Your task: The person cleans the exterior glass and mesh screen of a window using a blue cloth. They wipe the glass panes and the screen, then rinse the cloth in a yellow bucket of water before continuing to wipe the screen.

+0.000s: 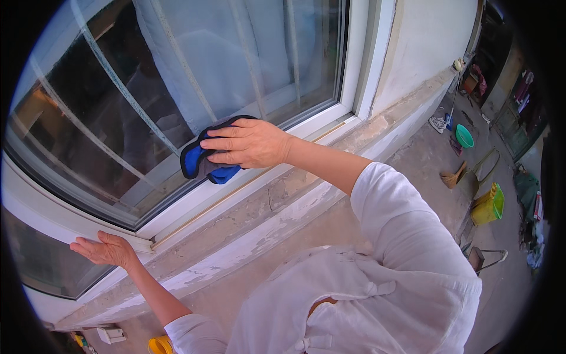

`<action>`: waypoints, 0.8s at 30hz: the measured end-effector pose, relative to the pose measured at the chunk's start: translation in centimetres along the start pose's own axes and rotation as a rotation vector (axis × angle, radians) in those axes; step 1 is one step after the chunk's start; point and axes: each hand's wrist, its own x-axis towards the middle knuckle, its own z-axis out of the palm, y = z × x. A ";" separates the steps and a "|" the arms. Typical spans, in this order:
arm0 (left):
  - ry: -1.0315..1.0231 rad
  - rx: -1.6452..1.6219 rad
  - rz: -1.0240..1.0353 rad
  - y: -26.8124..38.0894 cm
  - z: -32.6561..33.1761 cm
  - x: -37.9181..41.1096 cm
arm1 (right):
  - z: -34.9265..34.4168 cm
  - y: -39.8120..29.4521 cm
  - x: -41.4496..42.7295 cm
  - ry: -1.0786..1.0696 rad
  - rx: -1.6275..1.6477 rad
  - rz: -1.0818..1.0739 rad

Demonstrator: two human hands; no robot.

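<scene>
Under my right hand (250,144) is a blue and grey cloth with black edging (193,160), pressed against the lower part of the window glass (212,84). My fingers lie spread over the folded cloth, and its lower corner hangs over the white window frame (177,221). My left hand (106,250) holds nothing. It rests against the upright white frame near the lower left corner of the pane, fingers extended. Metal bars (119,84) and a pale curtain (194,53) show behind the glass.
A cracked concrete sill (265,203) runs below the window. On the ground to the right are a green basin (464,136), a broom head (453,175) and a yellow-green bucket (486,208). At the bottom left stand a yellow bucket (160,345) and a white stool (110,335).
</scene>
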 end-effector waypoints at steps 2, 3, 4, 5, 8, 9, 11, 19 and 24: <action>0.006 -0.018 0.011 -0.3 0.2 -0.1 | -3.4 3.3 -2.3 -0.079 -0.029 0.021; 0.004 -0.018 -0.006 -0.5 0.3 -0.3 | -5.7 5.4 -2.4 -0.136 -0.140 0.049; -0.001 -0.010 -0.006 -0.5 0.3 -0.4 | -8.5 7.8 -1.8 -0.111 -0.302 0.045; -0.006 -0.003 -0.005 -0.4 0.1 -0.4 | -11.7 10.3 -0.7 -0.048 -0.437 0.087; -0.026 0.001 -0.030 -0.1 0.2 -0.7 | -19.6 18.2 3.1 0.467 -0.450 0.286; -0.028 -0.001 -0.042 0.1 0.5 -0.7 | -21.5 20.0 4.0 0.535 -0.435 0.323; -0.018 -0.020 -0.039 0.1 0.7 -0.6 | -22.4 20.8 4.4 0.617 -0.412 0.383; -0.011 0.005 -0.025 0.0 0.5 -0.5 | -6.9 7.1 -12.4 0.372 -0.164 0.732; -0.029 0.018 -0.065 -0.4 0.7 -0.8 | -4.7 4.0 -13.5 0.299 -0.100 0.952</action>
